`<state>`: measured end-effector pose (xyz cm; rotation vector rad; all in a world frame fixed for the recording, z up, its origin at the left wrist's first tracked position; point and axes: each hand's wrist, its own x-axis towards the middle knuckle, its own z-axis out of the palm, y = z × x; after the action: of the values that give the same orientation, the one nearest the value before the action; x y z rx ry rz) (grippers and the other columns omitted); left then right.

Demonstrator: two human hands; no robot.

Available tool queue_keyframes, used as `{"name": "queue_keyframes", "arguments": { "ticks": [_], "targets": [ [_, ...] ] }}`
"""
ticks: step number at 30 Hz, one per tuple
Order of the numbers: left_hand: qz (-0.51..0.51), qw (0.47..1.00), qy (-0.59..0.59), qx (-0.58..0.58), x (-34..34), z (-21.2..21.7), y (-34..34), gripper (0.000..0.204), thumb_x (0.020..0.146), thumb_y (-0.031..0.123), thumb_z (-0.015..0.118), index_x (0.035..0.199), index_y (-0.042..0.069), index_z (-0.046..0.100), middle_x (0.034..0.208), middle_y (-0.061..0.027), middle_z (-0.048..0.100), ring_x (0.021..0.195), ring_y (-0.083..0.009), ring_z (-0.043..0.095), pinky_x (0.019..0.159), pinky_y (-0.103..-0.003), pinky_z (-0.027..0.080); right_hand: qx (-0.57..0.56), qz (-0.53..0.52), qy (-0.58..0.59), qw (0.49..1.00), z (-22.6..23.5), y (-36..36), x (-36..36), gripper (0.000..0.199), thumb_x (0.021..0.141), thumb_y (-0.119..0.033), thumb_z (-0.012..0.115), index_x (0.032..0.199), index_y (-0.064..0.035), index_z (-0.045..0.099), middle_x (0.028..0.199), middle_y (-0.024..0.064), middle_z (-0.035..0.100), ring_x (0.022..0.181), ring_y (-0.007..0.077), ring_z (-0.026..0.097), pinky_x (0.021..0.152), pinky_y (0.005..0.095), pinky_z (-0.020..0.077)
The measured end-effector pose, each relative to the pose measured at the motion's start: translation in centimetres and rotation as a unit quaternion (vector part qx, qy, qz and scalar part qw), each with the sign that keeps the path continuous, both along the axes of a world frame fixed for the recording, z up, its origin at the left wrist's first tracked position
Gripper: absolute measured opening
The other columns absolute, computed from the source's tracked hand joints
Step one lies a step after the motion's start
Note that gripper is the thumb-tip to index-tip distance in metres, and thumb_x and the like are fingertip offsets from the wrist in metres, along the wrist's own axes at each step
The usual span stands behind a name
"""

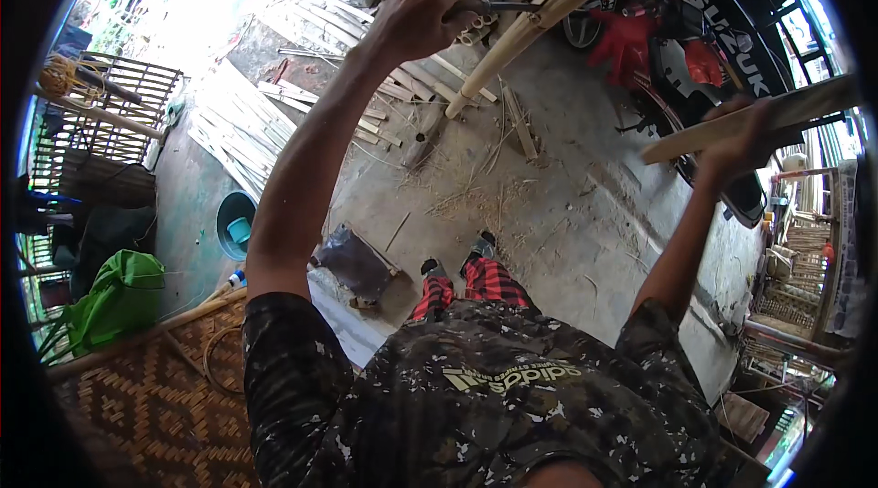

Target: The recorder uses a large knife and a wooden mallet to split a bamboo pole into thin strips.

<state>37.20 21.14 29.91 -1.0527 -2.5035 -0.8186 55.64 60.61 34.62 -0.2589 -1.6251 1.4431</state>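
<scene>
View from above of a person standing on a concrete floor [567,204] strewn with bamboo shavings. Both arms are raised. The left hand [416,21] is closed in a fist around the handle of a knife [508,6], whose metal blade rests against a leaning bamboo pole [521,35]. Several such poles stand together, tilted, with their lower ends on the floor ahead of the person. The right hand [736,136] is closed around a flat wooden stick [759,117], held up to the right, well apart from the poles.

On the floor to the left lies a heap of split bamboo strips [242,127]. Near it sits a teal bucket [236,223]. A green bag [114,296] lies at far left, beside a woven mat [155,387] at lower left. A bamboo cage [105,117] stands at the left edge. A motorbike [677,49] with red panels is parked at upper right, behind the poles. The person's feet [457,264] show below, in sandals, under red checked trousers.
</scene>
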Motion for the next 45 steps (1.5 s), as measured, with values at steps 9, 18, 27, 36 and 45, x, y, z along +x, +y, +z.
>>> {"name": "queue_keyframes", "arguments": {
  "ticks": [9, 18, 27, 36, 45],
  "targets": [
    [0.036, 0.996, -0.081, -0.024, -1.2, -3.3, -1.2, 0.027, 0.098, 0.039, 0.065, 0.113, 0.017, 0.074, 0.070, -0.0106, 0.068, 0.065, -0.0293, 0.066, 0.065, -0.043, 0.051, 0.238, 0.113, -0.250, 0.932, -14.1, -3.5, 0.4, 0.065, 0.095, -0.040, 0.068, 0.146, -0.0020, 0.053, 0.122, 0.0156, 0.070, 0.098, 0.0267, 0.068, 0.081, 0.0361, 0.0517],
    [0.027, 0.996, -0.079, -0.017, -4.0, -3.2, 1.7, 0.028, 0.098, 0.037, 0.066, 0.114, 0.015, 0.073, 0.073, -0.0133, 0.069, 0.067, -0.0307, 0.068, 0.065, -0.044, 0.053, 0.323, -0.114, -0.084, 0.936, -17.7, 4.1, -4.0, 0.049, 0.100, -0.034, 0.064, 0.131, 0.0027, 0.057, 0.131, 0.0182, 0.060, 0.120, 0.0289, 0.061, 0.099, 0.0424, 0.0491],
    [0.068, 0.989, -0.093, -0.091, -3.6, -3.6, 1.4, 0.027, 0.098, 0.039, 0.061, 0.112, 0.023, 0.077, 0.081, -0.0108, 0.074, 0.073, -0.0301, 0.073, 0.070, -0.045, 0.058, 0.220, 0.062, -0.255, 0.939, -15.2, -0.7, -3.4, 0.064, 0.093, -0.042, 0.071, 0.137, 0.0017, 0.053, 0.119, 0.0192, 0.066, 0.102, 0.0239, 0.065, 0.088, 0.0347, 0.0499],
    [0.041, 0.994, -0.102, -0.003, -4.1, -7.0, 5.4, 0.029, 0.097, 0.037, 0.066, 0.116, 0.017, 0.074, 0.081, -0.0166, 0.074, 0.071, -0.0344, 0.071, 0.067, -0.046, 0.056, 0.223, 0.011, -0.198, 0.954, -24.6, 2.6, -4.9, 0.046, 0.094, -0.041, 0.069, 0.110, 0.0012, 0.061, 0.092, 0.0116, 0.063, 0.088, 0.0286, 0.063, 0.078, 0.0425, 0.0500],
    [0.085, 0.986, -0.137, -0.039, -3.2, -8.2, 5.2, 0.031, 0.097, 0.038, 0.066, 0.120, 0.018, 0.073, 0.074, -0.0132, 0.069, 0.067, -0.0297, 0.068, 0.065, -0.044, 0.052, 0.174, 0.099, -0.298, 0.933, -20.1, 3.7, -4.1, 0.045, 0.092, -0.043, 0.073, 0.098, -0.0007, 0.061, 0.081, 0.0096, 0.062, 0.072, 0.0194, 0.060, 0.064, 0.0391, 0.0482]
  ]
}}
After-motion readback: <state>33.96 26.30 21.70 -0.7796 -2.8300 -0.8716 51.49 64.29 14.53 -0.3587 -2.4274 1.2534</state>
